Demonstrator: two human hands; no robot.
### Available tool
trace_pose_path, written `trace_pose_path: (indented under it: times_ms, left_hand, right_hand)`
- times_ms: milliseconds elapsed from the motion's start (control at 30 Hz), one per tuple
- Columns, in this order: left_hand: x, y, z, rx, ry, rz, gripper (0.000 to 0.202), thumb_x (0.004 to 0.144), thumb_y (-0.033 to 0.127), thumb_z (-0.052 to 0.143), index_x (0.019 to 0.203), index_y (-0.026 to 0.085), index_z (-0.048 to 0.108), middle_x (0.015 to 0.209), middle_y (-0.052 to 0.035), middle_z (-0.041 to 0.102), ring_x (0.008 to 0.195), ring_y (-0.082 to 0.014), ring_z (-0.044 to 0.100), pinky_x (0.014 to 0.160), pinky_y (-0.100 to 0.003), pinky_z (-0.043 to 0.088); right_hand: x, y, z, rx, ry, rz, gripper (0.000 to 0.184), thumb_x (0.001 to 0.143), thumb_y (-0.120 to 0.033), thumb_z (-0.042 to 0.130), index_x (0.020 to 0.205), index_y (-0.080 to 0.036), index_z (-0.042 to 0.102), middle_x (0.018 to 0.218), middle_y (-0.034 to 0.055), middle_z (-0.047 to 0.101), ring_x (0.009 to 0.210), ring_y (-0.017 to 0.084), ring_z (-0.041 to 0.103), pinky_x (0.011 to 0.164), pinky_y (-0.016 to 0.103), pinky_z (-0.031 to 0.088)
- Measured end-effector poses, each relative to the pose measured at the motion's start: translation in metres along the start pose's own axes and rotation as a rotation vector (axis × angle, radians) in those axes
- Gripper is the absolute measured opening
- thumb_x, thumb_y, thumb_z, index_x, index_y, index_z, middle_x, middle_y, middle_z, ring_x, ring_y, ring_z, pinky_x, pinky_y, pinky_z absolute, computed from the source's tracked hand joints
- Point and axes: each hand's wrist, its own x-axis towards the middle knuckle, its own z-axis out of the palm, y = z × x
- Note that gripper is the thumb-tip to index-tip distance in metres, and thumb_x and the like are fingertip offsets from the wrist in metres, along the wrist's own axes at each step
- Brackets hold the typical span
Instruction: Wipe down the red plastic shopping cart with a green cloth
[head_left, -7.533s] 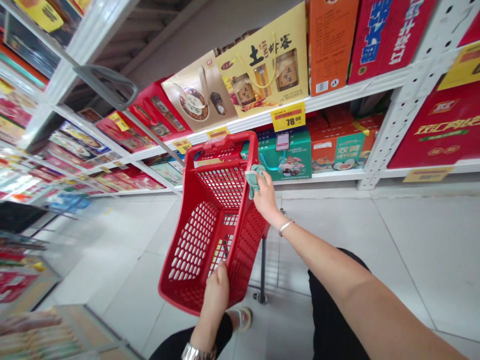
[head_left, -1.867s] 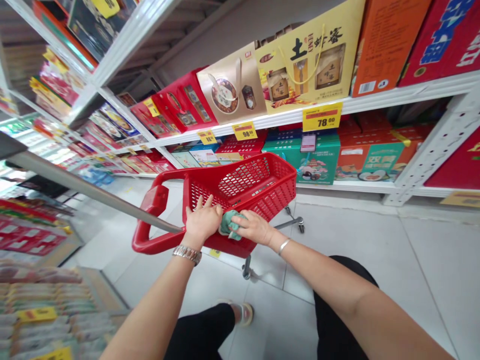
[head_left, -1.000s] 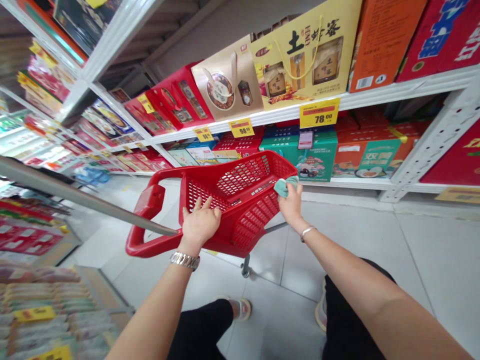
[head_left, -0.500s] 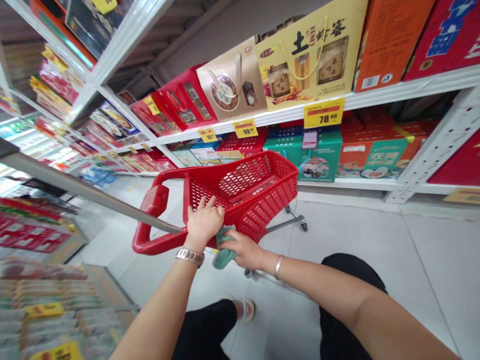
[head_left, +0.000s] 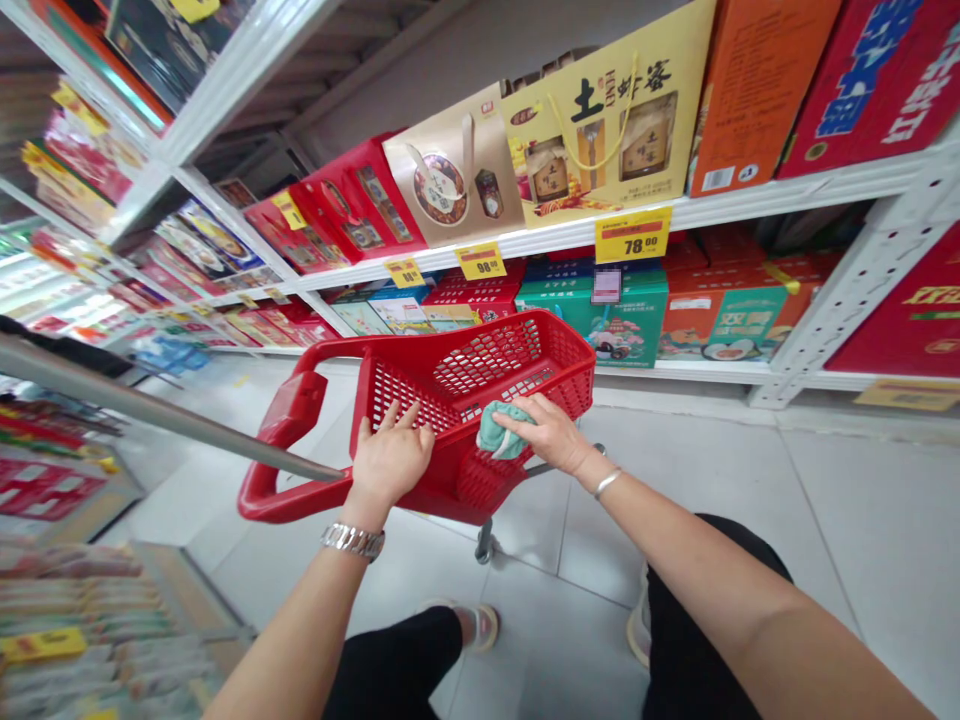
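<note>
A red plastic shopping cart with perforated basket walls stands in front of me, its handle loop to the left. My left hand rests on the near rim by the handle end, fingers spread and pointing into the basket; a metal watch is on that wrist. My right hand grips a crumpled green cloth with a white edge, pressed against the near side of the basket at its rim. The basket holds nothing that I can see.
Behind the cart runs a white shelf with gift boxes and yellow price tags. A grey metal pole slants in from the left to the handle. Packaged goods fill a low display at lower left. Tiled floor lies to the right.
My right hand has carried the cloth from below the near rim, beside my left hand, up and rightward along the basket's side. My left hand has shifted slightly left in view.
</note>
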Motion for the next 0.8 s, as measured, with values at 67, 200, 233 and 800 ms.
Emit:
trace_pose_path:
  times_ms: [67,200,233,800]
  left_hand:
    - [-0.001,0.0,0.001,-0.013,0.016,-0.002,0.052,0.097,0.029,0.028,0.106,0.02,0.079,0.15,-0.0056,0.053,0.144,-0.0359,0.043,0.115,-0.064,0.033]
    - [-0.001,0.0,0.0,-0.029,0.024,0.001,0.051,0.096,0.029,0.03,0.107,0.021,0.079,0.15,-0.0063,0.054,0.144,-0.0367,0.042,0.115,-0.066,0.033]
    - [-0.001,0.0,0.0,-0.027,0.021,-0.002,0.051,0.096,0.029,0.03,0.107,0.021,0.079,0.15,-0.0065,0.054,0.144,-0.0362,0.042,0.115,-0.065,0.032]
    - [0.003,0.002,-0.001,0.013,-0.014,-0.032,0.051,0.098,0.03,0.028,0.105,0.021,0.078,0.151,-0.0048,0.052,0.144,-0.0329,0.043,0.115,-0.061,0.035]
  right_hand:
    - [-0.01,0.02,-0.01,0.017,0.033,0.144,0.057,0.087,-0.002,0.05,0.132,-0.033,0.066,0.124,0.0071,0.062,0.105,0.021,0.056,0.099,0.04,0.052]
    - [-0.027,0.068,-0.035,0.031,0.23,0.521,0.06,0.073,-0.004,0.05,0.126,-0.023,0.07,0.121,0.0106,0.058,0.111,0.025,0.058,0.104,0.044,0.049]
    - [-0.031,0.08,-0.041,0.02,0.301,0.621,0.06,0.072,-0.005,0.049,0.125,-0.021,0.07,0.12,0.0113,0.058,0.111,0.025,0.059,0.105,0.045,0.048]
    - [0.001,0.089,-0.007,0.053,0.424,0.977,0.066,0.081,-0.043,0.065,0.139,-0.015,0.051,0.145,0.0229,0.039,0.14,0.035,0.035,0.113,0.055,0.034]
